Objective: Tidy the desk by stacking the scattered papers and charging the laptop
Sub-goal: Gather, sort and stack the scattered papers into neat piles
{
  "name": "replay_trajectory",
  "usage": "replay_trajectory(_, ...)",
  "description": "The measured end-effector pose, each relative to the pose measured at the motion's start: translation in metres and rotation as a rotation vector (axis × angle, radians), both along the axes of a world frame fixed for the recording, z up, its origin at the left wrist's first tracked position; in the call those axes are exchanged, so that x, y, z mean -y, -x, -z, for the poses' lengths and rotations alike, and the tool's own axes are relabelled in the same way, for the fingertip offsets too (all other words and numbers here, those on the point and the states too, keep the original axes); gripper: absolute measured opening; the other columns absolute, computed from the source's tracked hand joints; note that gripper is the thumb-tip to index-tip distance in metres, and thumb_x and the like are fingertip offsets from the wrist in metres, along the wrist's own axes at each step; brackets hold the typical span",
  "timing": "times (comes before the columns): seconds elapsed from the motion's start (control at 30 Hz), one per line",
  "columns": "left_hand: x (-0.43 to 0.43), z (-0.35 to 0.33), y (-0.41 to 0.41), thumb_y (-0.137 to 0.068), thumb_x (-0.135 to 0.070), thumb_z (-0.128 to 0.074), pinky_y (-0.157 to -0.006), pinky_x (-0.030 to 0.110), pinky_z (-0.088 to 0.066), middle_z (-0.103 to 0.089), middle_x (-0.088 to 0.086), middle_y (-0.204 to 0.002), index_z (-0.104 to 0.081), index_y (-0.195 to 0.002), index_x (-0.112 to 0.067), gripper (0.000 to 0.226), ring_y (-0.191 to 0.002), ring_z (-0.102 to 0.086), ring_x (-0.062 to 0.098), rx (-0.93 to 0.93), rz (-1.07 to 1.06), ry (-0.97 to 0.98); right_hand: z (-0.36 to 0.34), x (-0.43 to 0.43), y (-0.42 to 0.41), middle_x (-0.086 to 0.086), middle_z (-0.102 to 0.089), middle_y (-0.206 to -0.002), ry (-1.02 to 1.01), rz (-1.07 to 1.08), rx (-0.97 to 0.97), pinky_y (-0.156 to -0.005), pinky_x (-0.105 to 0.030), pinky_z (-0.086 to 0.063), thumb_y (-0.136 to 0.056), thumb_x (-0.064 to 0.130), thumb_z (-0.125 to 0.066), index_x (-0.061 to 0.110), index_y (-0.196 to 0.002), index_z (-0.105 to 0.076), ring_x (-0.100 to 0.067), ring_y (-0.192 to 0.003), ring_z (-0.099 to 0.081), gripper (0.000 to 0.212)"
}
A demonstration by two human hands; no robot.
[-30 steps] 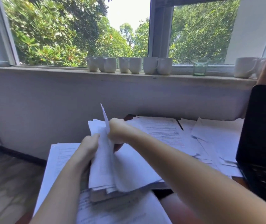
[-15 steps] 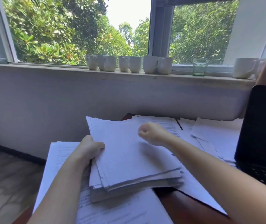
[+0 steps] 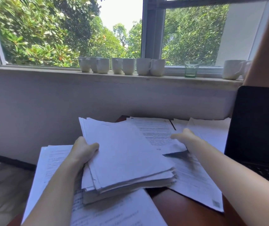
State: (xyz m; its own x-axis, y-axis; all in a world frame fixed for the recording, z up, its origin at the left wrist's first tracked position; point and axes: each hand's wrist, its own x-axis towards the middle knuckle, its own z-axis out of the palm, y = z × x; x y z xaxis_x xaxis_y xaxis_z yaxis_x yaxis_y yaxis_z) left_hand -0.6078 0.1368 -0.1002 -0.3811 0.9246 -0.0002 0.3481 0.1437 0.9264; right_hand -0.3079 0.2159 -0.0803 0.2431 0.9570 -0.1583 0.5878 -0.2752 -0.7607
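My right hand (image 3: 184, 137) has left the stack of papers (image 3: 127, 154). A second ago its fingers were pulling the top sheets up on end, close beside my left hand (image 3: 83, 150) — those sheets now lie flat under my left thumb. My right fingers have swung off to the right and now reach over the printed sheet (image 3: 156, 132) beside the stack.
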Motion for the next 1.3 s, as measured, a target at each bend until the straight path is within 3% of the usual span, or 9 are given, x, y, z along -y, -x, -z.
replay_trajectory(0.1,0.003,-0.002,-0.002,-0.083,0.004,-0.051,-0.061,0.03,-0.048,-0.067,0.017,-0.085,-0.063,-0.091,0.004,0.015,-0.068,-0.063,0.029,0.015,0.001,-0.032,0.002,0.001,-0.004,-0.018,-0.041,-0.137,0.012,0.029,-0.151,-0.091,-0.034,-0.037,-0.089,0.017,-0.064,0.001,-0.138,-0.032,-0.033,-0.124,-0.041,0.06)
replay_trajectory(0.27,0.008,-0.006,-0.006,-0.083,0.006,-0.051,-0.059,0.03,-0.046,-0.064,0.01,-0.079,-0.057,-0.076,-0.007,0.015,-0.065,-0.06,0.027,-0.007,0.005,-0.087,0.011,0.001,0.001,-0.01,-0.055,-0.08,-0.048,-0.007,-0.048,-0.063,-0.031,-0.045,-0.084,0.003,-0.057,0.003,-0.089,-0.057,-0.026,-0.077,-0.054,0.004)
replay_trajectory(0.4,0.013,-0.008,-0.008,-0.084,0.008,-0.05,-0.056,0.028,-0.044,-0.062,0.008,-0.076,-0.055,-0.074,-0.008,0.019,-0.064,-0.058,0.025,-0.016,0.024,-0.112,-0.002,0.001,-0.014,-0.008,-0.059,-0.075,-0.381,0.152,-0.196,-0.063,-0.039,-0.058,-0.086,0.003,-0.052,0.009,-0.072,-0.061,-0.031,-0.073,-0.062,0.017)
replay_trajectory(0.53,0.012,-0.007,-0.007,-0.084,0.007,-0.052,-0.06,0.03,-0.045,-0.063,0.009,-0.078,-0.056,-0.075,-0.008,0.018,-0.068,-0.059,0.028,-0.012,0.012,-0.127,-0.015,0.005,-0.024,-0.006,-0.054,-0.066,-0.548,0.243,-0.276,-0.036,-0.02,-0.042,-0.092,0.008,-0.051,0.011,-0.062,-0.051,-0.016,-0.05,-0.054,0.031)
replay_trajectory(0.77,0.009,-0.003,-0.003,-0.083,0.004,-0.054,-0.058,0.028,-0.046,-0.068,0.011,-0.082,-0.062,-0.079,-0.004,0.012,-0.07,-0.063,0.027,-0.011,0.015,-0.093,-0.026,-0.001,-0.024,0.002,-0.055,-0.068,-0.55,0.29,-0.565,-0.075,-0.047,-0.054,-0.092,0.015,-0.057,0.009,-0.082,-0.061,-0.01,-0.054,-0.055,0.012)
replay_trajectory(0.93,0.0,-0.001,-0.001,-0.093,-0.012,-0.054,-0.058,0.029,-0.04,-0.059,0.011,-0.078,-0.056,-0.074,-0.003,0.022,-0.068,-0.055,0.025,0.031,-0.033,-0.095,-0.016,-0.008,-0.025,-0.006,-0.056,-0.068,-0.328,-0.007,-0.695,-0.047,-0.018,-0.044,-0.085,0.007,-0.067,0.003,-0.096,-0.062,-0.011,-0.045,-0.052,0.013)
replay_trajectory(1.07,-0.01,0.001,0.008,-0.097,-0.032,-0.042,-0.068,0.033,-0.033,-0.043,0.009,-0.082,-0.045,-0.079,-0.01,0.028,-0.076,-0.041,0.023,0.105,-0.179,-0.126,-0.001,-0.011,-0.026,-0.007,-0.069,-0.083,-0.216,-0.11,-0.728,-0.058,-0.028,-0.053,-0.085,0.008,-0.067,0.005,-0.093,-0.063,-0.017,-0.057,-0.064,0.009)
replay_trajectory(1.23,-0.012,0.004,0.005,-0.095,-0.031,-0.052,-0.053,0.033,-0.021,-0.031,0.001,-0.065,-0.033,-0.063,-0.013,0.041,-0.063,-0.031,0.023,0.001,-0.188,-0.137,0.011,-0.014,-0.021,-0.013,-0.063,-0.083,-0.166,-0.233,-0.489,-0.068,-0.035,-0.052,-0.092,0.002,-0.055,0.001,-0.098,-0.059,-0.025,-0.068,-0.062,0.007)
replay_trajectory(1.3,-0.011,0.004,0.004,-0.094,-0.029,-0.057,-0.05,0.031,-0.02,-0.036,0.005,-0.065,-0.043,-0.071,0.001,0.04,-0.063,-0.035,0.027,-0.033,-0.155,-0.127,0.009,-0.021,-0.013,-0.01,-0.063,-0.081,-0.153,-0.287,-0.264,-0.067,-0.032,-0.047,-0.09,0.007,-0.055,0.004,-0.093,-0.063,-0.024,-0.069,-0.059,0.008)
